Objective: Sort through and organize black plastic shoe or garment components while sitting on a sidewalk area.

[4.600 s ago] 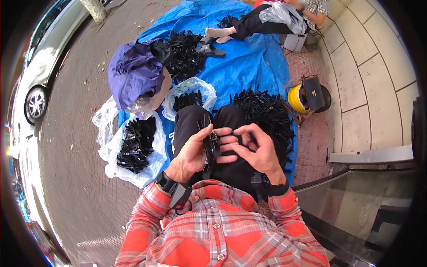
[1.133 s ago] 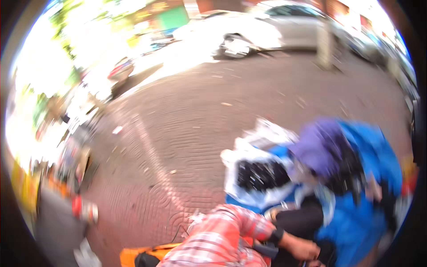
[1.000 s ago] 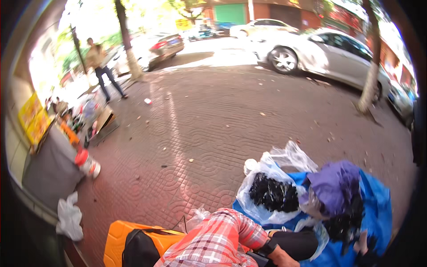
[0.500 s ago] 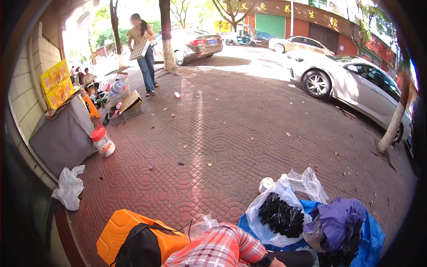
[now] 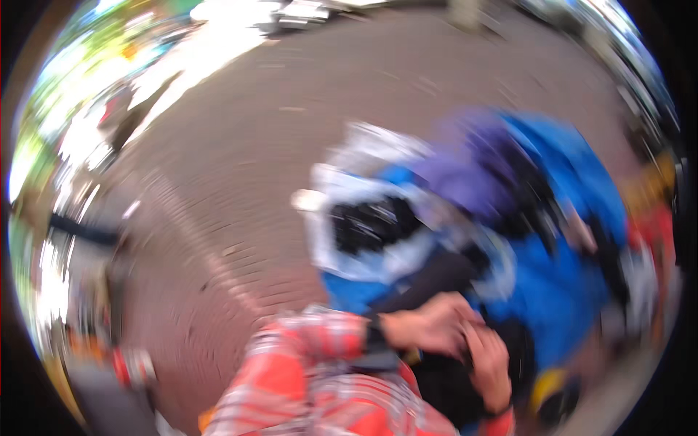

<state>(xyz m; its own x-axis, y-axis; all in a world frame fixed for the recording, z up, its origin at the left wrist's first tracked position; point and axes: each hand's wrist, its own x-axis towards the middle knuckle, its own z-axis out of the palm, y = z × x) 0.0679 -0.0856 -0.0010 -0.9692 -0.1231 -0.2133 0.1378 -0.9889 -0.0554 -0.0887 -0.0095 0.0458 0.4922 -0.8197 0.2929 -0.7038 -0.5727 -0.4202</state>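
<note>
Yel. bucket (image 5: 547, 387), tree trunk (image 5: 465, 13), brn pvmt (image 5: 349, 80)

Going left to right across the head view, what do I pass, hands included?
Blurred red-and-white container, black pieces in a plastic bag, left hand, right hand, blurred yellow object.

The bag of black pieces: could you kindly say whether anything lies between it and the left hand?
Yes, in the blurred view the person's dark-trousered leg lies between the left hand and the bag.
</note>
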